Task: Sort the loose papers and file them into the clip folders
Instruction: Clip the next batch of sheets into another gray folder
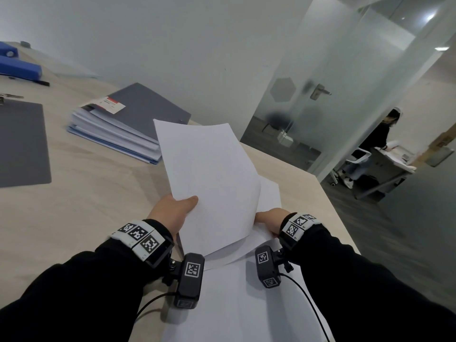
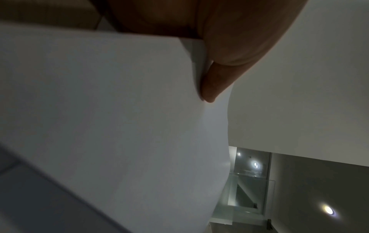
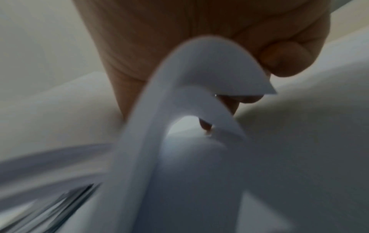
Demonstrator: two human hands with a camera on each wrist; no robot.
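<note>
Pale wood tabletop (image 1: 98,193) carries stacked folders (image 1: 128,124) toward its far edge. My left hand (image 1: 172,213) pinches a lifted sheet (image 1: 209,181); my right hand (image 1: 271,222) grips loose papers (image 1: 267,193) at the near edge. I judge them light and floppy: hold corners, support underneath.

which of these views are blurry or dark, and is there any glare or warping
Head view: sharp and evenly lit, wide-angle bending of the table edge. Left wrist view: dim, paper soft and shadowed, ceiling light flaring. Right wrist view: heavily blurred, curled sheets and right hand out of focus.
</note>
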